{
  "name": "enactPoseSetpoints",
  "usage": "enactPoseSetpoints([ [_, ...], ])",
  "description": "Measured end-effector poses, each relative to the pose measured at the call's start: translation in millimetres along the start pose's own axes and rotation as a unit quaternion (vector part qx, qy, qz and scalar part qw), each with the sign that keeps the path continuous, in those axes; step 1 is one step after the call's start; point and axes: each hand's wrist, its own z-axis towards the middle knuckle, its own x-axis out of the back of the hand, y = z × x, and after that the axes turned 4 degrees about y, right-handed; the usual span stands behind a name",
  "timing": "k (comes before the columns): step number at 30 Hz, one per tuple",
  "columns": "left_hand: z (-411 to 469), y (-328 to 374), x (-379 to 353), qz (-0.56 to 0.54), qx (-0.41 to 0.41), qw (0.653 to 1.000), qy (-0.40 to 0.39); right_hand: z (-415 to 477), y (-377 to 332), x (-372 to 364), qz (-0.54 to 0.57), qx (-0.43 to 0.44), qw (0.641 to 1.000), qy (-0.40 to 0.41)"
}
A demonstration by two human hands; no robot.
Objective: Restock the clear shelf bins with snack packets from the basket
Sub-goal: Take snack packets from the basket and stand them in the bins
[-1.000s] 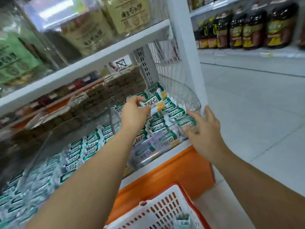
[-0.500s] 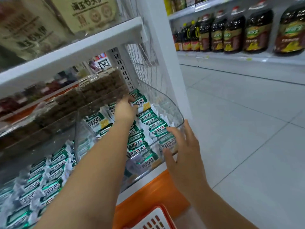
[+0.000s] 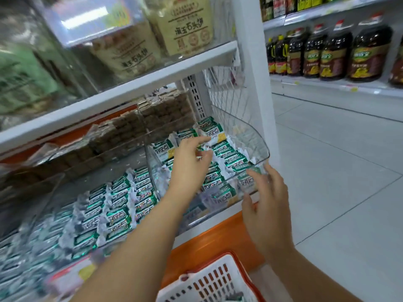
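Restocking spot: a person is working at the clear end bin (image 3: 250, 140), and every place below is being given from that bin.
Snack packets: green-and-white packets (image 3: 231, 158) are lying in rows inside the end bin, reaching up to its front wall.
Left hand: the left hand (image 3: 189, 164) is reaching over the front wall into the end bin and hovering low over the packets.
Left fingers: the fingers (image 3: 204, 140) are stretching forward, loosely bent, with the tips touching packets near the back. I cannot tell whether they are pinching one.
Right hand: the right hand (image 3: 267, 210) is resting against the outside of the end bin at its front right corner.
Right fingers: they are standing straight and spread against the clear wall, gripping nothing, with the thumb lying along the front wall.
Basket: a white basket (image 3: 209, 282) with an orange rim is sitting below the end bin, in front of it. Its contents are showing only as a blur.
Neighbouring bin: a second clear bin (image 3: 54, 192), touching the end bin's left wall, is holding more of the same packets.
Brown bars: stacked brown bars (image 3: 157, 114) are sitting behind the end bin and to its left.
Beige bags: large beige bags (image 3: 185, 25) are standing on the shelf above the end bin.
Bottles: dark bottles (image 3: 329, 55) are standing well to the right of the end bin, across the aisle.
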Motion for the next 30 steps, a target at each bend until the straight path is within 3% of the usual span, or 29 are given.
enactPoseSetpoints([
  [5,-112.1,-15.7,49.3,-0.068,0.010,0.997,0.019,-39.9,-27.9,-12.9,0.047,0.005,0.999,0.010],
  [8,-168.0,-53.7,66.7,-0.072,0.052,0.996,0.018,-85.4,-31.3,-27.4,0.069,-0.034,0.985,-0.153],
  [10,-205.8,-83.2,75.1,-0.065,0.099,0.993,0.019,-118.4,-19.0,-40.4,0.020,-0.045,0.957,-0.285],
  [12,-239.7,-115.2,81.1,-0.047,0.152,0.987,0.023,-147.8,-2.4,-51.2,-0.020,-0.065,0.928,-0.366],
  [15,-278.6,-165.7,87.3,0.026,0.182,0.982,0.034,-180.0,20.2,-64.4,-0.055,-0.122,0.878,-0.460],
  [21,-313.4,-231.7,80.9,0.189,0.196,0.962,-0.020,-216.4,43.8,-100.1,-0.132,-0.128,0.771,-0.610],
  [23,-317.2,-241.1,74.0,0.196,0.207,0.958,-0.037,-226.3,46.2,-114.5,-0.137,-0.151,0.747,-0.632],
  [30,-321.0,-254.8,58.0,0.227,0.181,0.957,0.010,-253.1,52.6,-163.2,-0.168,-0.102,0.741,-0.642],
])
